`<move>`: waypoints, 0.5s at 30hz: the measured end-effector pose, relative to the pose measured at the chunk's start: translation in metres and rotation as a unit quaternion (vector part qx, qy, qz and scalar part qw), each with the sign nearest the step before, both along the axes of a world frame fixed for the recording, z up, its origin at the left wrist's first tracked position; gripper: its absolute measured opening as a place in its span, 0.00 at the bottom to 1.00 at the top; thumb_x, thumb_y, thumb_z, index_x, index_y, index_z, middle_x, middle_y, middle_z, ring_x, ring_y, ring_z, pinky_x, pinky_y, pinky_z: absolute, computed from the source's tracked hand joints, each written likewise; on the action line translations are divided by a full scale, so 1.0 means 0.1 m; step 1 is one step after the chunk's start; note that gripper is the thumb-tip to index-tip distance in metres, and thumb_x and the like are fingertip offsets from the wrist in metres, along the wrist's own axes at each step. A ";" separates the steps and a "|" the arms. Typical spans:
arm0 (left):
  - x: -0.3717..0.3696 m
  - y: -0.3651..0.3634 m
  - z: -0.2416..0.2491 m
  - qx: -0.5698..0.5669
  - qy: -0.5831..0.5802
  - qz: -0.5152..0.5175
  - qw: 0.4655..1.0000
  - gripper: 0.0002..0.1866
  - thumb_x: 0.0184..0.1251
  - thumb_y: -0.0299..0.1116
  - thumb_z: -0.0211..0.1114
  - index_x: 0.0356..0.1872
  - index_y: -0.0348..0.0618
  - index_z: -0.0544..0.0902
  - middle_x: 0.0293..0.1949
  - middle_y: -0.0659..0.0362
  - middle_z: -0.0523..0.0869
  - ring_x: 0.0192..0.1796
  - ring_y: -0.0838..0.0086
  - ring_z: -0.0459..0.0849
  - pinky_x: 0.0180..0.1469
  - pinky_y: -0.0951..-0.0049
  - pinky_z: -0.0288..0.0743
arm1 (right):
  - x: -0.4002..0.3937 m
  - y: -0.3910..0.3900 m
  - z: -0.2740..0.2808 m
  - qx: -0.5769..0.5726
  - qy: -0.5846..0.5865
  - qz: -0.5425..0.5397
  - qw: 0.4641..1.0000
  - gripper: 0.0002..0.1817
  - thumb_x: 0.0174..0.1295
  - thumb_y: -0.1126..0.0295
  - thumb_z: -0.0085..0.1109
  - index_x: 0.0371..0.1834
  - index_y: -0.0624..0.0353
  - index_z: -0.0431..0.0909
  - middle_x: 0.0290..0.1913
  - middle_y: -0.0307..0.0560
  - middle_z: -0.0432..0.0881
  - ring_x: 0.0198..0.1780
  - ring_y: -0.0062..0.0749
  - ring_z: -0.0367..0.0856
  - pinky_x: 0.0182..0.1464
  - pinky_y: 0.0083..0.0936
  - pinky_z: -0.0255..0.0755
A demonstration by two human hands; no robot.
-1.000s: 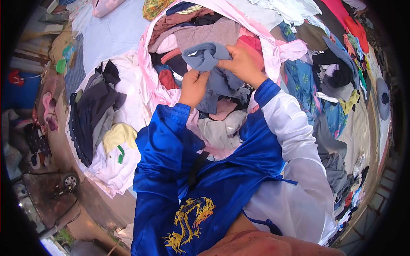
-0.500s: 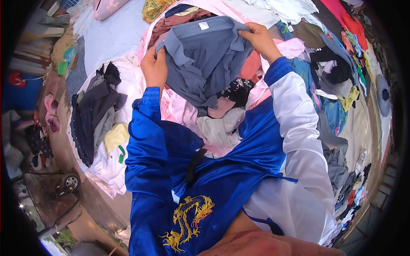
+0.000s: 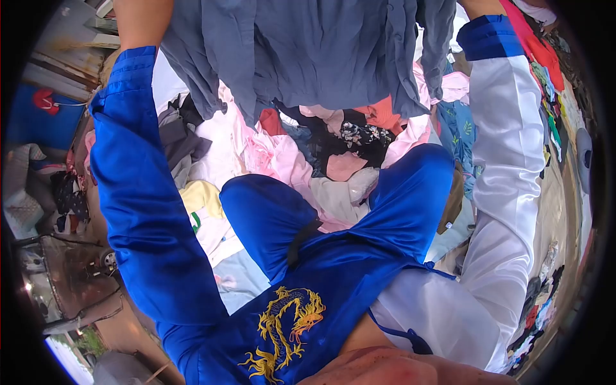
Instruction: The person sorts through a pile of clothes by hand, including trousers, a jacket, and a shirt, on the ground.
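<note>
A grey collared shirt (image 3: 314, 51) hangs spread out in the air at the top of the view, its lower edge above the clothes pile. My left wrist (image 3: 142, 20) is at its left side and my right wrist (image 3: 486, 8) at its right. The fingers of both hands are beyond the top edge; the shirt hangs stretched between them. Beneath it lie pink cloth (image 3: 276, 154), a black floral garment (image 3: 366, 136), a coral-red piece (image 3: 383, 114) and whitish cloth (image 3: 343, 199), in front of my blue-clad knees.
Dark garments (image 3: 183, 138) and a pale yellow cloth (image 3: 202, 196) lie to the left. Blue leaf-patterned fabric (image 3: 457, 131) is on the right, with more clothes along the far right edge. A wheeled frame (image 3: 70, 276) stands at the lower left.
Both hands have risen and moved apart, carrying the grey shirt up so that it hangs unfolded. Its collar and my fingers have left the view at the top.
</note>
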State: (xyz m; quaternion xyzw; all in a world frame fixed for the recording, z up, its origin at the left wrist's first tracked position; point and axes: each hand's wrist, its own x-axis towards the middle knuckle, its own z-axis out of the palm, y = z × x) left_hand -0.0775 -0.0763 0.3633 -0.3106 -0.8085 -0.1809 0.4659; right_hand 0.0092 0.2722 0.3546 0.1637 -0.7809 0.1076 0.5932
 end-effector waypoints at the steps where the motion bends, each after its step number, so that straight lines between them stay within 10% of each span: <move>1: 0.12 0.04 0.04 -0.009 0.025 -0.025 0.999 0.07 0.71 0.28 0.59 0.33 0.36 0.80 0.26 0.55 0.83 0.29 0.73 0.78 0.34 0.67 0.70 | 0.07 -0.05 -0.02 0.005 0.033 0.001 0.999 0.14 0.66 0.63 0.60 0.29 0.64 0.77 0.23 0.53 0.73 0.25 0.32 0.70 0.31 0.34 0.66; 4: 0.04 0.12 -0.28 0.159 -0.009 -0.119 0.980 0.07 0.72 0.26 0.59 0.35 0.37 0.82 0.28 0.58 0.85 0.30 0.76 0.79 0.32 0.73 0.69 | 0.00 -0.16 -0.54 0.043 -0.007 0.042 0.998 0.12 0.64 0.63 0.59 0.32 0.64 0.79 0.28 0.56 0.78 0.32 0.44 0.76 0.38 0.37 0.71; 5: 0.00 0.11 -0.58 0.133 -0.022 0.005 0.991 0.18 0.71 0.46 0.63 0.35 0.38 0.82 0.25 0.47 0.82 0.29 0.50 0.77 0.36 0.63 0.73 | -0.09 -0.19 -0.85 0.055 -0.063 0.065 0.994 0.12 0.63 0.64 0.58 0.33 0.64 0.79 0.30 0.57 0.80 0.34 0.48 0.78 0.40 0.38 0.73; 6: -0.05 0.23 -0.99 0.174 -0.062 -0.078 0.980 0.15 0.70 0.41 0.63 0.39 0.38 0.84 0.29 0.46 0.85 0.34 0.48 0.82 0.41 0.64 0.76 | -0.22 -0.14 -1.17 0.060 -0.142 0.075 0.985 0.12 0.63 0.64 0.57 0.34 0.64 0.80 0.32 0.58 0.82 0.36 0.52 0.80 0.42 0.39 0.75; 9: -0.34 0.03 -2.04 -0.162 -0.286 -0.079 0.941 0.15 0.68 0.43 0.63 0.40 0.39 0.85 0.34 0.40 0.86 0.39 0.47 0.86 0.42 0.57 0.78 | -0.50 0.24 -2.08 0.064 -0.462 0.035 0.884 0.13 0.67 0.64 0.53 0.41 0.64 0.78 0.36 0.61 0.82 0.44 0.58 0.81 0.47 0.42 0.74; 15: -0.38 -0.12 -1.73 -0.019 -0.355 -0.029 0.934 0.19 0.70 0.45 0.61 0.38 0.36 0.85 0.29 0.41 0.84 0.34 0.49 0.84 0.39 0.59 0.76 | -0.47 0.28 -1.80 -0.050 -0.422 0.053 0.904 0.24 0.67 0.51 0.57 0.30 0.67 0.79 0.25 0.59 0.79 0.29 0.52 0.78 0.37 0.42 0.70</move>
